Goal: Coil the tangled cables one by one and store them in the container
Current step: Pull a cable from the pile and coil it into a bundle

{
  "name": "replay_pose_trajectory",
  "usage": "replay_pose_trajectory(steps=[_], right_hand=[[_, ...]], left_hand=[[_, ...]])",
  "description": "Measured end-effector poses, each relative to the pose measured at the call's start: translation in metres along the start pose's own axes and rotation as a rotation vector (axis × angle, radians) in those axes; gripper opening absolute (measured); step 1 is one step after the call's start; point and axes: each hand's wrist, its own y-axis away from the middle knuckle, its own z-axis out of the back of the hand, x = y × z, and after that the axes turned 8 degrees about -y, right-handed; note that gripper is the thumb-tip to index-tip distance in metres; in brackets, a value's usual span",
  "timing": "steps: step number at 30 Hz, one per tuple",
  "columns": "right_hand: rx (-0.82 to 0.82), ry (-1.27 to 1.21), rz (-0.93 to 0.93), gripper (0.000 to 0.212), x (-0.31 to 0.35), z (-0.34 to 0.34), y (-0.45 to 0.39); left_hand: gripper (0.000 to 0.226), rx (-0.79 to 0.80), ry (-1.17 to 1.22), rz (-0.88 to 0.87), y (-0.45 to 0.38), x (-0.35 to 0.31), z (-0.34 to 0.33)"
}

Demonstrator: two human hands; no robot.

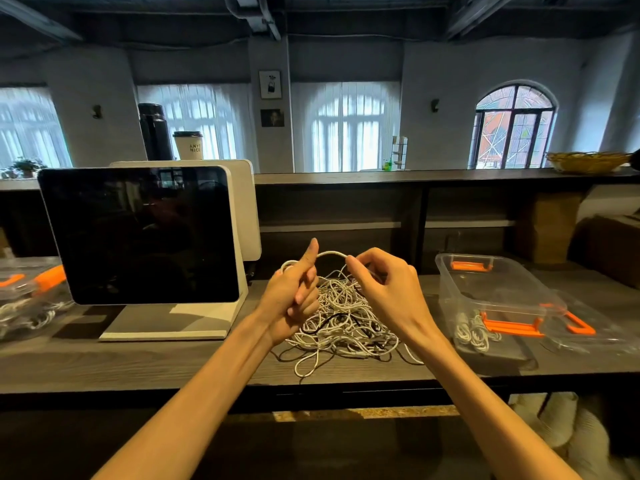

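left hand (294, 294) and right hand (388, 289) mid-frame, fingers pinching a white cable (330, 253) over the tangled pile (343, 323), clear container (491, 292) at right on the counter (138, 358)

Both bare forearms reaching forward from the near edge, left hand (294, 292) raised with fingers curled and thumb up, right hand (388, 289) beside it, fingertips pinching, wrist bent

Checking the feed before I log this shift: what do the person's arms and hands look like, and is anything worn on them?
Both forearms are bare all the way to the bottom edge of the head view, with no sleeves in sight. The left hand and right hand wear no gloves. No watch, bracelet or ring shows on either wrist or on the fingers that are visible. No markings show.
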Motion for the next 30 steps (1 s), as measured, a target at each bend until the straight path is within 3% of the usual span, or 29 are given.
replay_pose_trajectory(steps=[2,7,12,15,23,30], right_hand=[[-0.007,-0.030,0.008,0.016,0.001,-0.001,0.005],[0.097,0.104,0.181,0.004,0.007,-0.017,0.018],[0.193,0.347,0.252,0.029,0.010,-0.018,0.024],[0.232,0.445,0.278,0.024,0.010,-0.016,0.027],[0.164,0.355,0.227,0.003,0.003,-0.024,0.031],[0.176,0.140,0.030,0.032,-0.005,-0.022,0.035]], left_hand=[[0.035,-0.054,0.002,-0.011,-0.002,-0.001,0.000],[0.034,-0.040,-0.074,-0.020,0.002,0.003,-0.009],[0.026,-0.074,-0.121,-0.015,0.002,0.007,-0.016],[0.033,-0.087,-0.114,-0.004,0.000,0.005,-0.010],[0.036,-0.148,-0.077,0.016,-0.002,0.003,-0.017],[0.043,-0.092,0.261,-0.019,-0.002,-0.010,-0.016]])
